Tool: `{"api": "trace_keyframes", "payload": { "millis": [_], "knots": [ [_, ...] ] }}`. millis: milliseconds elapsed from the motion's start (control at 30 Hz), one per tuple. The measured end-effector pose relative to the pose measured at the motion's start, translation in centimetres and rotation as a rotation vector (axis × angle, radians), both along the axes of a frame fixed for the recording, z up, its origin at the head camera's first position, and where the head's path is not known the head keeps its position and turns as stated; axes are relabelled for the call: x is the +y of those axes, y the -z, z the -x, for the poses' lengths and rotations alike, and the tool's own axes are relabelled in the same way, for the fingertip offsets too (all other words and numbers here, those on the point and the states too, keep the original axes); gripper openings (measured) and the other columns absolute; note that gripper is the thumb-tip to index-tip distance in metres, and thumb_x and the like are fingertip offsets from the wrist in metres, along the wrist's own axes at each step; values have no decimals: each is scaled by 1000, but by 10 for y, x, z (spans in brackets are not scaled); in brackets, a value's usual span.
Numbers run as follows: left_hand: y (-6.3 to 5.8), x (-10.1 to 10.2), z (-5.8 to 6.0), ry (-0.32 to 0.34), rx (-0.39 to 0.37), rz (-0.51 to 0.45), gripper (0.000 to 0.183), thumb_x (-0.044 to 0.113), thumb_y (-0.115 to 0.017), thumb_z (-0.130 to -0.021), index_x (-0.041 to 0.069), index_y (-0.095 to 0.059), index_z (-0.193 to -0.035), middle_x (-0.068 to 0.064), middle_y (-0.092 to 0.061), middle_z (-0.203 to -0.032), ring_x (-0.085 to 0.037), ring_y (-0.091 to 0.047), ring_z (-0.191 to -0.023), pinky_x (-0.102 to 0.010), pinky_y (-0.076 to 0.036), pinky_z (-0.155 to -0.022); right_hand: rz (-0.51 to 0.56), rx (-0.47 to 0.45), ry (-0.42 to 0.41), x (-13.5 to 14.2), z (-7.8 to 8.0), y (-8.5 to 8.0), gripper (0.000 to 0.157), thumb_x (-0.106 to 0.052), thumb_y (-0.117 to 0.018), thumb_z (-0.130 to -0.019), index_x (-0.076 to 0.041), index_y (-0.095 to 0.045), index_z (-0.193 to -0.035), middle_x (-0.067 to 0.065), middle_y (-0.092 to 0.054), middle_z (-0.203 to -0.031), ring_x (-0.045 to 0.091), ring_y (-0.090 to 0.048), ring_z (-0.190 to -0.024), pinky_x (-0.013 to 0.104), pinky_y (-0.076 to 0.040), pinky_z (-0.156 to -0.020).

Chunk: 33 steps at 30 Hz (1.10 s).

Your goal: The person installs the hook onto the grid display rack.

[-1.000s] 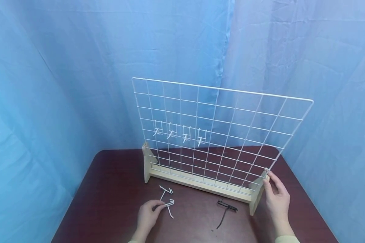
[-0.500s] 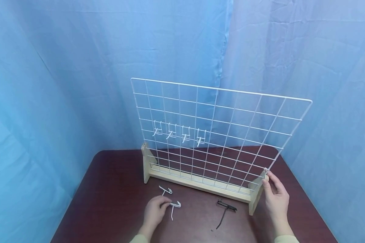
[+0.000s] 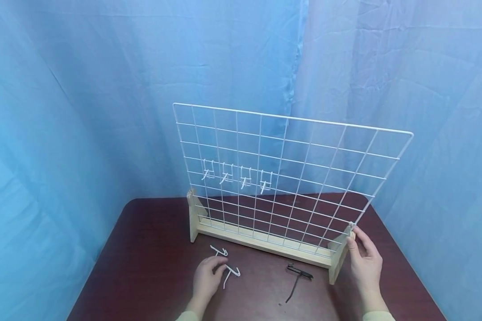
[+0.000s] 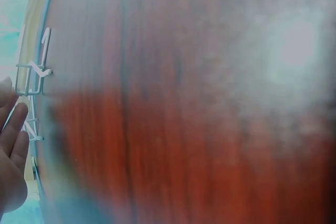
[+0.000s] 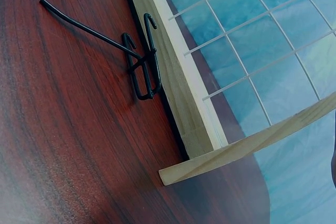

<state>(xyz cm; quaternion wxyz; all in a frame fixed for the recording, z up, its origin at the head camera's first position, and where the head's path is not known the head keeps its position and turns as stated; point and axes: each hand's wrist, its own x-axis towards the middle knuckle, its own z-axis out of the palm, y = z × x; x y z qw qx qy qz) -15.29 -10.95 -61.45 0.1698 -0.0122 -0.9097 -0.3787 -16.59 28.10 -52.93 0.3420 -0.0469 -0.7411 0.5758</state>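
Note:
My left hand (image 3: 208, 277) pinches the end of a white wire hook (image 3: 233, 270) low over the table; the left wrist view has the fingertips (image 4: 9, 93) at the wire frame of that hook (image 4: 39, 69). Just behind it lies another white hook (image 3: 219, 251), partly covered by the hand. With thumb and fingers, my right hand (image 3: 367, 263) grips the top of the right wooden upright (image 3: 337, 258) of a stand. A white wire grid panel (image 3: 293, 156) stands in it, with several white hooks (image 3: 246, 182) hanging in a row on its left half.
A black wire hook (image 3: 299, 273) lies on the dark red table (image 3: 152, 249) before the wooden base rail (image 3: 261, 243); the right wrist view shows this black hook (image 5: 142, 66) close to the rail. Blue curtains (image 3: 104, 111) enclose the table.
My left hand has moved right and slightly forward with the white hook, which has turned a little. The right hand stays on the upright.

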Motion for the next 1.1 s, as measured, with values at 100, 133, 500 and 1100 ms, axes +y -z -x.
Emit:
{"api": "trace_keyframes", "payload": {
  "millis": [100, 133, 500, 1100],
  "knots": [
    [0, -1, -3, -27, 44, -11, 24, 7, -82, -77, 17, -77, -98, 5, -73, -100, -18, -66, -99, -42, -51, -91, -9, 1, 0, -6, -5, -11, 38, 8, -60, -93, 1, -61, -131, -1, -65, -127, -9, -58, -106, 10, -46, -87],
    [-1, -1, -4, -33, 57, -7, 25, 8, -82, -77, 17, -77, -99, 5, -73, -101, -18, -66, -98, -41, -51, -90, -16, 1, -2, -7, -7, -14, 38, 8, -60, -94, 1, -61, -131, -1, -65, -127, -9, -58, -106, 10, -46, -87],
    [-2, -6, -16, -56, 57, -25, 23, 11, -82, -78, 14, -76, -100, 5, -73, -99, -18, -67, -97, -41, -52, -87, -5, -7, 6, 4, 3, 6, 39, 6, -61, -94, -1, -61, -132, 3, -64, -128, -7, -59, -106, 11, -47, -86],
    [7, -10, -32, 3, 73, 41, 31, 11, -86, -73, 15, -76, -102, 6, -73, -98, -15, -65, -93, -38, -52, -84, 19, 10, -12, 3, 2, 5, 39, 7, -61, -93, 2, -60, -132, 0, -64, -128, -6, -60, -106, 12, -47, -87]
  ]
}}
